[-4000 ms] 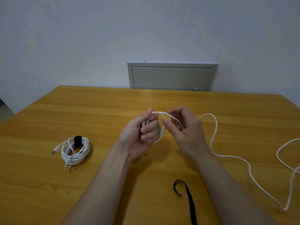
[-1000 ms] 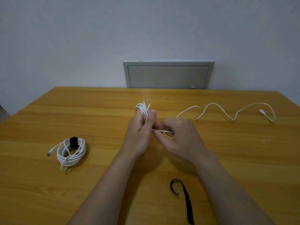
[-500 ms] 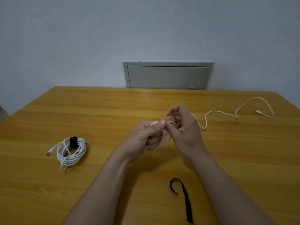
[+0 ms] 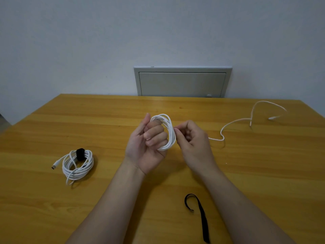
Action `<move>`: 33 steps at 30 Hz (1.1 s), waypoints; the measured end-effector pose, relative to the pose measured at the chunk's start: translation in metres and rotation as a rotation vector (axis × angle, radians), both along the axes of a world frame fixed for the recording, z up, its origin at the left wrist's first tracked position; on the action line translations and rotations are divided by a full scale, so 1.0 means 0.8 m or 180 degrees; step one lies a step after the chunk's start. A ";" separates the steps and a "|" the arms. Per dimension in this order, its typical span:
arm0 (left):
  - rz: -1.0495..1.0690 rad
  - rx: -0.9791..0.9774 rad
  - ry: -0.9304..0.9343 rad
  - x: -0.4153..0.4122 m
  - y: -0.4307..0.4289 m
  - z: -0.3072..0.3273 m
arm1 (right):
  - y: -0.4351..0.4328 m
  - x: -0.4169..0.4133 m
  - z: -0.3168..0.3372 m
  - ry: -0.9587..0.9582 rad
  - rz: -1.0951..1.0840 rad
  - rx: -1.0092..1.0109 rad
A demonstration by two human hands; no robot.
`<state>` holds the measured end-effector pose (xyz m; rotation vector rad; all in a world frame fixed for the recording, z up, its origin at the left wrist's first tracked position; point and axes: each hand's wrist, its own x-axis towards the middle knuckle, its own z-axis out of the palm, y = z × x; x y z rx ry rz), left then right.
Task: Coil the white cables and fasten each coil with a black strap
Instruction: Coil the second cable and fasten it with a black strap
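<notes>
My left hand (image 4: 146, 145) is raised over the middle of the wooden table (image 4: 263, 173), palm toward me, fingers curled through a coil of white cable (image 4: 170, 132) wound around them. My right hand (image 4: 192, 140) pinches the cable strand right beside the coil. The loose tail (image 4: 233, 122) runs right across the table to its plug (image 4: 272, 118) near the far right edge. A loose black strap (image 4: 202, 214) lies on the table near me, under my right forearm. A finished white coil (image 4: 77, 164) with a black strap around it lies at the left.
A grey wall panel (image 4: 182, 83) sits behind the table's far edge. The table's left corner and right edge are in view.
The coil on my left hand has grown by several loops and the loose tail has shortened, its plug drawn in from the right. My left palm has turned up toward me.
</notes>
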<state>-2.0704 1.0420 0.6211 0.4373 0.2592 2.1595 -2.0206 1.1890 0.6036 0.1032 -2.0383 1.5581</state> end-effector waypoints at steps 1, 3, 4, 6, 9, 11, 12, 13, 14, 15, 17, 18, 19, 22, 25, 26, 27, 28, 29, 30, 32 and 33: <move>0.0049 0.0081 -0.0084 -0.002 0.001 -0.002 | -0.001 -0.001 -0.002 0.0010 -0.0139 0.0191; 0.0198 0.0135 -0.0159 -0.003 0.002 -0.005 | -0.001 -0.003 -0.004 0.0036 -0.0382 0.0528; 0.0292 0.0131 -0.0184 -0.003 0.003 -0.004 | 0.000 -0.004 -0.005 0.0042 -0.0472 0.0695; 0.0554 0.0128 -0.0274 -0.003 0.004 -0.001 | 0.003 -0.004 -0.005 -0.0004 -0.0543 0.1067; 0.1263 0.0063 -0.0564 -0.009 -0.003 0.009 | 0.003 0.001 -0.007 -0.0192 -0.0455 0.1537; 0.1714 0.0008 -0.0647 -0.011 -0.011 0.014 | 0.002 0.000 -0.008 -0.0200 -0.0420 0.1576; 0.1860 -0.0051 -0.0602 -0.011 -0.012 0.016 | 0.001 -0.002 -0.008 -0.0189 -0.0420 0.1546; 0.1975 -0.0150 -0.0513 -0.009 -0.011 0.017 | 0.000 -0.004 -0.008 -0.0169 -0.0419 0.1543; 0.2082 -0.0277 -0.0413 -0.008 -0.009 0.018 | -0.001 -0.004 -0.008 -0.0144 -0.0419 0.1593; 0.2185 -0.0406 -0.0314 -0.006 -0.006 0.018 | -0.002 -0.004 -0.007 -0.0120 -0.0423 0.1675; 0.2383 -0.0677 -0.0128 -0.002 0.001 0.020 | -0.002 -0.001 -0.005 -0.0030 -0.0449 0.1848; 0.2504 -0.0839 0.0000 -0.001 0.005 0.021 | -0.002 0.000 -0.003 0.0059 -0.0471 0.1927; 0.2664 -0.1057 0.0203 0.001 0.009 0.021 | -0.003 0.000 -0.002 0.0165 -0.0500 0.1999; 0.3194 -0.1918 0.1177 0.007 0.022 0.017 | -0.006 0.002 0.003 0.0368 -0.0692 0.2190; 0.3514 -0.2697 0.2303 0.011 0.022 0.006 | -0.004 0.009 0.010 0.0393 -0.0714 0.2148; 0.3592 -0.2928 0.2606 0.010 0.019 0.002 | -0.001 0.011 0.012 0.0431 -0.0618 0.2097; 0.3651 -0.3100 0.2815 0.009 0.017 -0.001 | 0.001 0.012 0.014 0.0472 -0.0497 0.2053; 0.3714 -0.3246 0.2969 0.007 0.015 -0.003 | 0.003 0.013 0.014 0.0508 -0.0371 0.2013; 0.3769 -0.3389 0.3113 0.006 0.014 -0.005 | 0.005 0.013 0.014 0.0536 -0.0255 0.1965; 0.3797 -0.3535 0.3253 0.005 0.014 -0.006 | 0.005 0.013 0.014 0.0554 -0.0177 0.1910; 0.3802 -0.3713 0.3484 0.006 0.015 -0.009 | 0.006 0.011 0.012 0.0608 -0.0169 0.1794; 0.3798 -0.3742 0.3580 0.005 0.014 -0.011 | 0.007 0.010 0.011 0.0661 -0.0217 0.1745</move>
